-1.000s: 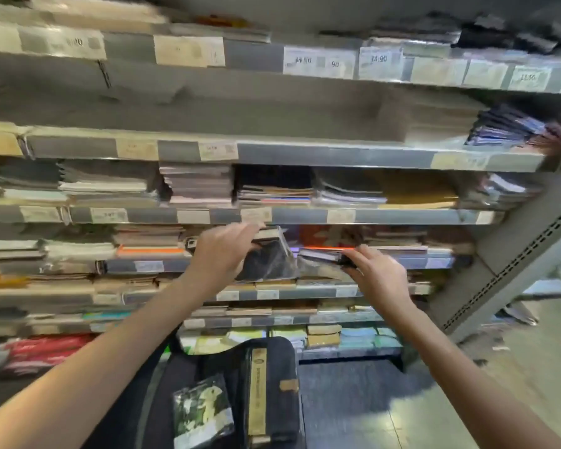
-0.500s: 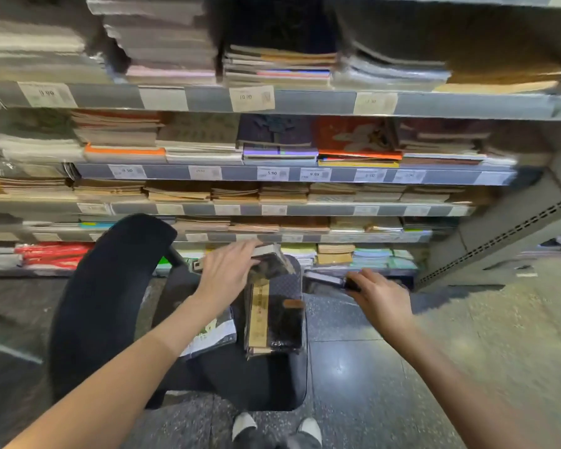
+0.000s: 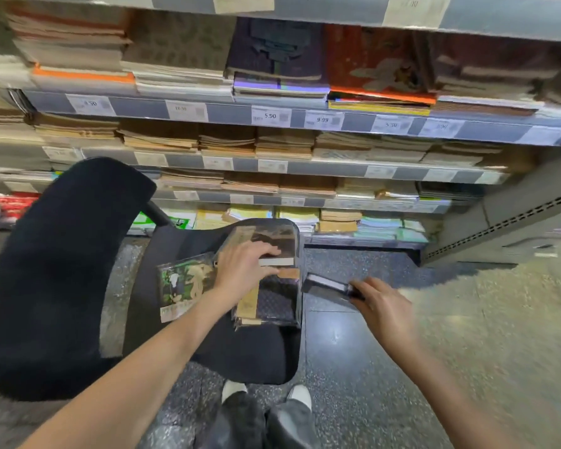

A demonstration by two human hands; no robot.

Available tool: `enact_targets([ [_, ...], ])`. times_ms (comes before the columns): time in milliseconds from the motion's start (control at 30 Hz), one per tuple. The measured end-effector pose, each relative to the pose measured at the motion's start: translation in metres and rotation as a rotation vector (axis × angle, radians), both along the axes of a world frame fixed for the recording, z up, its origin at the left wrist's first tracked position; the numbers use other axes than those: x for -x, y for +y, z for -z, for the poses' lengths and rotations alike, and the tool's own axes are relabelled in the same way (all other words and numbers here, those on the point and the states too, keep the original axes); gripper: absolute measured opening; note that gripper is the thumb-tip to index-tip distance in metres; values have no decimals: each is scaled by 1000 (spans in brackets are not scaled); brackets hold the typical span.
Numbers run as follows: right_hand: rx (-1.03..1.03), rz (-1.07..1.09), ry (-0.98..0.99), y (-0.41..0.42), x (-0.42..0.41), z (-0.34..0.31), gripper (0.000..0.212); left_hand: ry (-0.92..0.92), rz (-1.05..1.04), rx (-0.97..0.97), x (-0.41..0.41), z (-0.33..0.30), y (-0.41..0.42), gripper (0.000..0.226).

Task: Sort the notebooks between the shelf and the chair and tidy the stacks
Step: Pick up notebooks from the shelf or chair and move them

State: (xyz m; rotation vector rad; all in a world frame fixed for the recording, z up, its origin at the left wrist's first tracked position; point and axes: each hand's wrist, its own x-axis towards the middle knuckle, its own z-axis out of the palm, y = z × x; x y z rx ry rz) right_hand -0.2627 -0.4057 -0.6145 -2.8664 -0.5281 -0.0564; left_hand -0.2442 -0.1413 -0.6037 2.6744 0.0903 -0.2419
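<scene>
A black office chair (image 3: 78,286) stands before the shelf (image 3: 305,121). On its seat lies a stack of dark wrapped notebooks (image 3: 276,303), with a green-covered notebook (image 3: 182,286) beside it on the left. My left hand (image 3: 243,267) holds a thick dark notebook (image 3: 272,244) down on the far end of that stack. My right hand (image 3: 379,303) grips a slim dark notebook (image 3: 327,285) in the air just right of the seat's edge.
Several shelf levels carry stacks of notebooks with price tags along their fronts. A grey upright (image 3: 506,222) closes the shelf on the right. Dark speckled floor (image 3: 353,351) lies under the chair, and my shoes (image 3: 266,393) show below the seat.
Both hands came down from the shelf to the chair. The left hand's notebook now lies on the seat stack, and the right hand still carries its slim notebook.
</scene>
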Motion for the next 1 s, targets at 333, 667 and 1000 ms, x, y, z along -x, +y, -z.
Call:
enact_targets([
  [333, -77, 98, 108, -15, -1, -2, 26, 48, 332, -200, 55, 63, -37, 44],
  [667, -295, 244, 301, 1, -19, -35, 36, 192, -175, 357, 39, 43, -57, 60],
  [1000, -674, 313, 557, 71, -21, -4, 23, 160, -649, 857, 65, 49, -20, 85],
])
